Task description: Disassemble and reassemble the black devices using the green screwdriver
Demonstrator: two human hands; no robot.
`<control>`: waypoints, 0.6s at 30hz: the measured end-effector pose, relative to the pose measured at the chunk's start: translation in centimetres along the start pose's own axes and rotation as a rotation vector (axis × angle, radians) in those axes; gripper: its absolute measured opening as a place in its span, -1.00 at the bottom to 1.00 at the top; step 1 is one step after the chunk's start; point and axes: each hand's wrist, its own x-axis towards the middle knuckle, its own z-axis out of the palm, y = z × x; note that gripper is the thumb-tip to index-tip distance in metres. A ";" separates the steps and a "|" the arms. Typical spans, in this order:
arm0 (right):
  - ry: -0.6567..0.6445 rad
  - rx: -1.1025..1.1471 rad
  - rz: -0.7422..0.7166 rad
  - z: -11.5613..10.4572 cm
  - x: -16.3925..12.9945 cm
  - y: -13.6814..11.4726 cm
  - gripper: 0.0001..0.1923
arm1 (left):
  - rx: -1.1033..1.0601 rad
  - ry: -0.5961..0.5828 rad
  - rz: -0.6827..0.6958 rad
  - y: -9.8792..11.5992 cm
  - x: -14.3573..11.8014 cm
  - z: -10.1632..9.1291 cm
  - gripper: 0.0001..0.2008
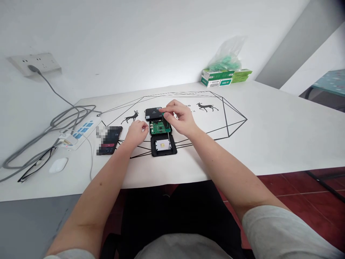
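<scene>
An opened small black box lies on the white table (269,129). Its green circuit board (157,127) sits in a black tray. In front of it lies a black cover (163,145) with a pale square pad inside. My right hand (179,117) grips a screwdriver (166,124) with a green and black handle, held upright with its tip down by the board's right edge. My left hand (137,131) rests on the table with curled fingers, touching the board's left side. A second black box (153,113) lies just behind the board.
A black phone (109,140) lies left of my left hand. Further left are a white power strip (81,133), grey cables, black glasses (35,165) and a white earbud case (58,165). Green boxes under a plastic bag (225,75) stand at the far right back.
</scene>
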 end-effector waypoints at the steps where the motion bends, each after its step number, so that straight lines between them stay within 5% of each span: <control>1: 0.021 -0.011 0.003 0.1 0.0 0.0 -0.84 | 0.000 0.000 0.017 0.0 0.0 0.0 -0.84; 14: 0.251 -0.186 -0.029 2.1 -1.0 -0.3 -0.73 | 0.009 -0.009 0.013 0.5 0.0 -0.4 -0.83; 18: 0.141 -0.196 -0.055 0.6 -0.4 -1.2 -0.72 | -0.066 -0.014 0.093 1.5 -0.4 -0.9 -0.84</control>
